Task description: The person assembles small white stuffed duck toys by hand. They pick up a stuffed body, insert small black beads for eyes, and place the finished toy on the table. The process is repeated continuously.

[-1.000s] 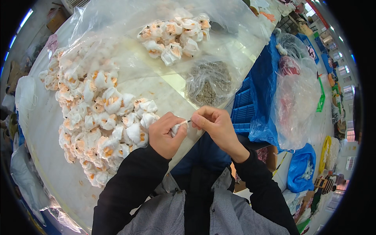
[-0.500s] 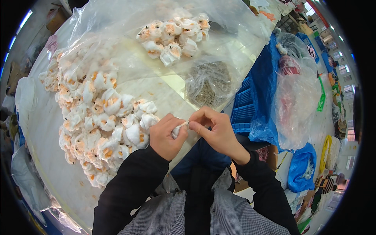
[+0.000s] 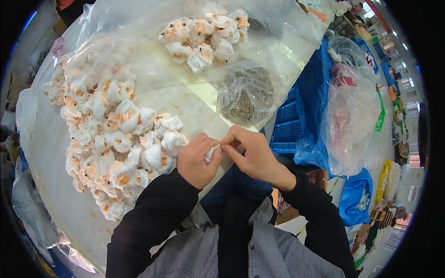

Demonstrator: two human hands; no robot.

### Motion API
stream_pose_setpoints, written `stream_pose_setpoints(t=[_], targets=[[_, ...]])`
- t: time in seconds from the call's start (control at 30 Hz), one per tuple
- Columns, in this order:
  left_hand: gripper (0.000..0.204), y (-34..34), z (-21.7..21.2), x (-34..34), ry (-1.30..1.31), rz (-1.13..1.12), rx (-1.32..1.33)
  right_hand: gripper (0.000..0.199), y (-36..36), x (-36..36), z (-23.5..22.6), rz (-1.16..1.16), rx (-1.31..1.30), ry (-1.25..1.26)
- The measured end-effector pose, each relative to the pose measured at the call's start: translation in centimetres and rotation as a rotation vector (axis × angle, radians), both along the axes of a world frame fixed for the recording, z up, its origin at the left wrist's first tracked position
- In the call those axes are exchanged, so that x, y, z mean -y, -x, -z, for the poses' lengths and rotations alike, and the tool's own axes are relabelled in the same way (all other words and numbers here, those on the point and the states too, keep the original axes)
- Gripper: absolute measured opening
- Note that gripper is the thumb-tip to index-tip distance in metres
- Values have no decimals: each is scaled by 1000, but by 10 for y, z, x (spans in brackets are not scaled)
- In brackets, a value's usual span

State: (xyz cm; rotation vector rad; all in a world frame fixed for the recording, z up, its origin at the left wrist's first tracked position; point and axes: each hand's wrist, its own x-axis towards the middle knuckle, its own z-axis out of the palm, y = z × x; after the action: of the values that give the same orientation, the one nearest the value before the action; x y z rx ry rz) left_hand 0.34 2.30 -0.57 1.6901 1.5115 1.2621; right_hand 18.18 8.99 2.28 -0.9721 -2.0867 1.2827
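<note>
My left hand is closed around a small white fabric piece, of which only a little shows between thumb and fingers. The fingertips of my right hand pinch at that piece's pointed end, touching my left fingers. Whatever tiny thing lies in the right pinch is hidden. To the left, a large heap of white fluffy plush pieces with orange patches spreads over the table. A smaller cluster of similar plush pieces lies beyond my hands. Nearer, a clear plastic bag contains many small grey-brown bits.
Clear plastic sheeting drapes over the far part of the pale table. Right of the table edge stand a blue crate and a big clear bag of pinkish stuff. A blue bag sits lower right.
My right hand has moved slightly left, and its fingertips now meet the left hand's at the white piece. The view has shifted a little; part of another person shows at the top left.
</note>
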Motion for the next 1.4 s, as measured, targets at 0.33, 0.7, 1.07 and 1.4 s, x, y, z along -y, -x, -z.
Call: stream_pose_setpoints(t=[0.33,0.7,1.07,1.4], targets=[[11,0,2,-1,34,-19,90,12,-2,-2,-3,7,-22,31],[12,3,0,0,126,-45,184,11,-15,-54,-5,185,197,-637],[15,2,-5,-1,88,-31,278,7,-5,-75,20,154,371,-822],[12,2,0,1,56,-32,303,20,5,-13,-6,146,18,-772]])
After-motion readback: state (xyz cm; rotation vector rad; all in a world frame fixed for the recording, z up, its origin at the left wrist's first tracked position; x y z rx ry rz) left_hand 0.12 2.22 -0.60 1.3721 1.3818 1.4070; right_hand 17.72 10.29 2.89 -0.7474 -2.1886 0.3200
